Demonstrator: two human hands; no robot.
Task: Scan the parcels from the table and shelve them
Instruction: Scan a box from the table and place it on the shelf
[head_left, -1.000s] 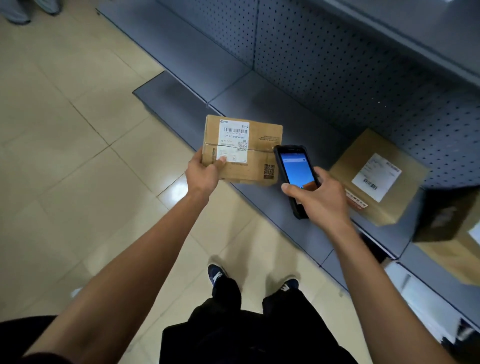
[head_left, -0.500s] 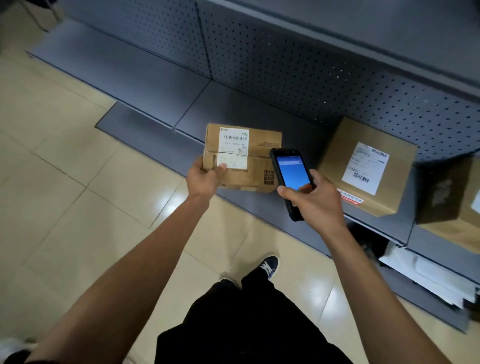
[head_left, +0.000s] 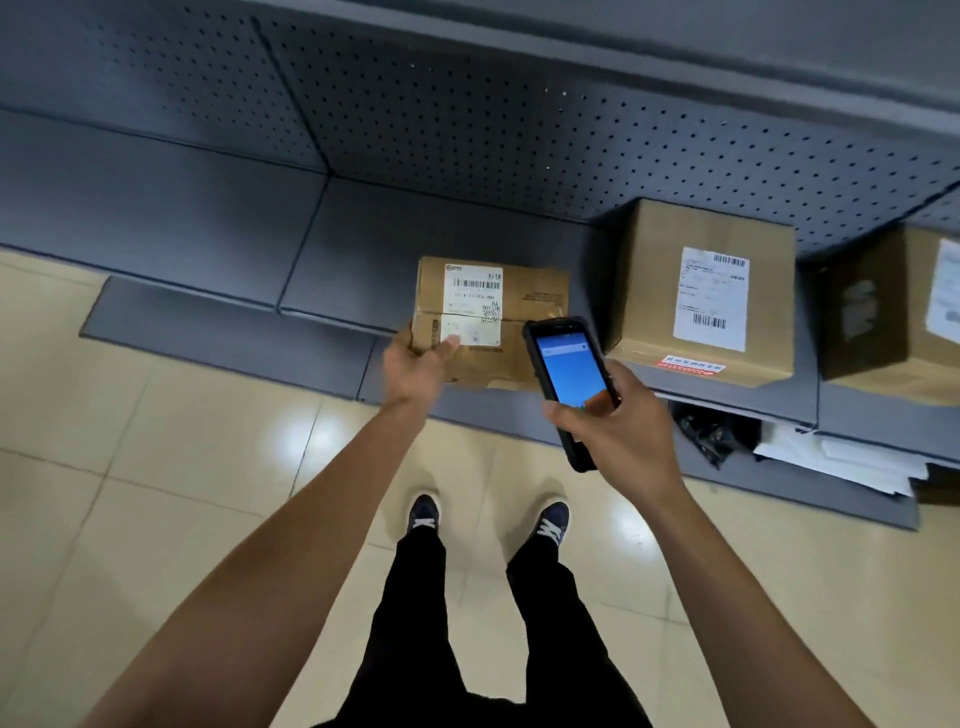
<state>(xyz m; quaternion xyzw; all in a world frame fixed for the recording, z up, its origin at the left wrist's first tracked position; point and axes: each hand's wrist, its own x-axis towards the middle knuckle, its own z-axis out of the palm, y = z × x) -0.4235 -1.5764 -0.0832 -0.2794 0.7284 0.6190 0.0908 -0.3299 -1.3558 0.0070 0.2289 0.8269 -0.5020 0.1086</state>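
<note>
The left hand (head_left: 415, 364) grips the near left corner of a small labelled cardboard parcel (head_left: 511, 322), thumb on its white label, holding it above the front edge of the grey bottom shelf (head_left: 363, 260). At its 3 o'clock, the right hand (head_left: 618, 421) wraps a black handheld scanner (head_left: 569, 384), blue screen up. Farther toward 2 o'clock, a larger labelled box (head_left: 706, 296) sits on the shelf against the pegboard back (head_left: 519, 130), another box (head_left: 893, 317) just beside it.
</note>
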